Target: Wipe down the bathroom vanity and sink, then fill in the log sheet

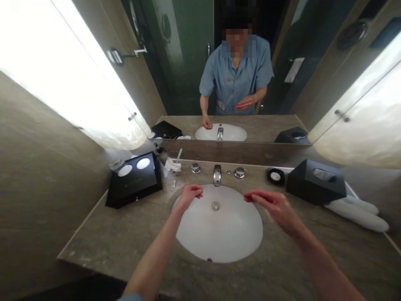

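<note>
My left hand hovers over the left rim of the white oval sink, fingers curled inward into a loose fist. Anything inside it is hidden. My right hand is over the sink's right rim, its fingers stretched toward the left and pressed against the thumb in a pinch. I cannot make out what it pinches, if anything. The chrome faucet stands between the two hands at the back of the sink, with a round knob on its left and another knob on its right.
A black tray with white lids sits at the left. A cup with a toothbrush stands beside it. A black soap dish, a black tissue box and rolled white towels lie at the right. The mirror shows a person in a blue shirt.
</note>
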Demonstrator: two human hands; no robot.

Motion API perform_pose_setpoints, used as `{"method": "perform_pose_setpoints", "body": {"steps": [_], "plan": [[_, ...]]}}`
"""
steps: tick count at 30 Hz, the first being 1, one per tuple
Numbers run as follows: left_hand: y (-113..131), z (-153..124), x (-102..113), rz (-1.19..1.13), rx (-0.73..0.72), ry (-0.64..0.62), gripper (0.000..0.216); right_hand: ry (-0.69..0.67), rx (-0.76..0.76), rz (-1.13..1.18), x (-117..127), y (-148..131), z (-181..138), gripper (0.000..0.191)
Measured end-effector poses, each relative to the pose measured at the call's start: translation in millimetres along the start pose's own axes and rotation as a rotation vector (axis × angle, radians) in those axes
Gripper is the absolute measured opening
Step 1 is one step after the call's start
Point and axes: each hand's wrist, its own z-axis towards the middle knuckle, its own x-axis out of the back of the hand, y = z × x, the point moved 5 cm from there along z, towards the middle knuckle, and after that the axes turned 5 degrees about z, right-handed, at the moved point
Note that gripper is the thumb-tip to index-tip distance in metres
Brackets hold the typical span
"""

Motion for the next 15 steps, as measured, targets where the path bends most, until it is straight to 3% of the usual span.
{"method": "perform_pose_setpoints", "body": {"steps": [3, 5, 6, 8, 10, 11, 13, 15], "plan": [[16, -39, 0, -0.558, -0.138, -0.11, 0.017, -0.024, 0.029, 0.443, 7, 1, 1, 0.032], [16, -58, -10, -0.697, -0.194, 0.013, 0.009, -0.075, 0.07, 0.497, -4, 31, 8, 0.034], [10, -67, -22, -0.568, -0.178, 0.103, 0.014, -0.106, 0.075, 0.436, -15, 53, 10, 0.041], [-6, -83, -63, -0.152, -0.094, 0.184, 0.042, -0.204, -0.035, 0.003, -46, 110, 5, 0.061], [-27, -95, -110, 0.184, -0.018, 0.105, 0.045, -0.323, -0.064, -0.158, -72, 159, -15, 0.036], [-37, -98, -128, 0.269, -0.001, 0.057, 0.036, -0.358, -0.069, -0.208, -78, 182, -29, 0.025], [-51, -92, -138, 0.39, 0.014, 0.058, 0.018, -0.339, -0.067, -0.318, -77, 221, -56, 0.034], [-52, -68, -118, 0.522, 0.024, 0.151, 0.033, -0.302, 0.041, -0.504, -66, 248, -79, 0.042]]}}
